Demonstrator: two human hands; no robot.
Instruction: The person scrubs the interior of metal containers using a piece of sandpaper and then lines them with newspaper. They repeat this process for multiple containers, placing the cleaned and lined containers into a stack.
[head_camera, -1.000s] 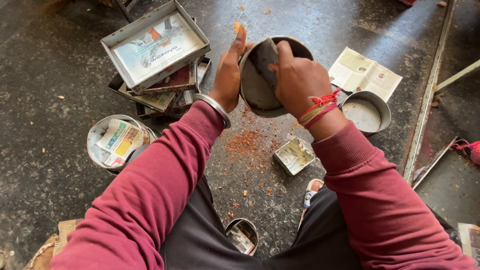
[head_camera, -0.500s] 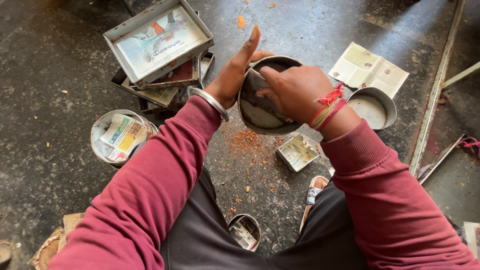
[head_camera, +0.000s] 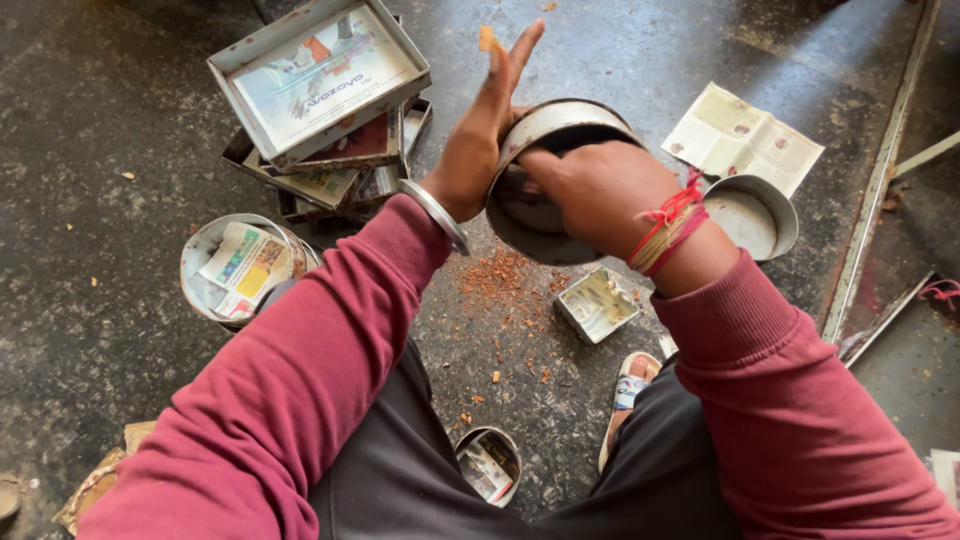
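A round metal tin (head_camera: 545, 180) is tilted on its side over the dark floor. My left hand (head_camera: 480, 140) braces its outer wall with the palm, fingers stretched up and apart. My right hand (head_camera: 590, 190) reaches inside the tin, fingers curled against the inner surface; whether it holds a tool is hidden. Red threads circle the right wrist and a metal bangle the left. Orange-brown crumbs (head_camera: 495, 280) lie scattered on the floor under the tin.
Several stacked rectangular metal trays (head_camera: 320, 90) lined with printed paper sit at the back left. A round paper-lined tin (head_camera: 240, 265) is at left, a small square tin (head_camera: 597, 303) and empty round tin (head_camera: 752, 212) at right, a folded paper (head_camera: 742, 138) behind. Another round tin (head_camera: 490, 465) sits between my legs.
The tin and both hands have shifted slightly right and nearer the camera. My right hand has gone deeper into the tin and my left fingers have straightened upward.
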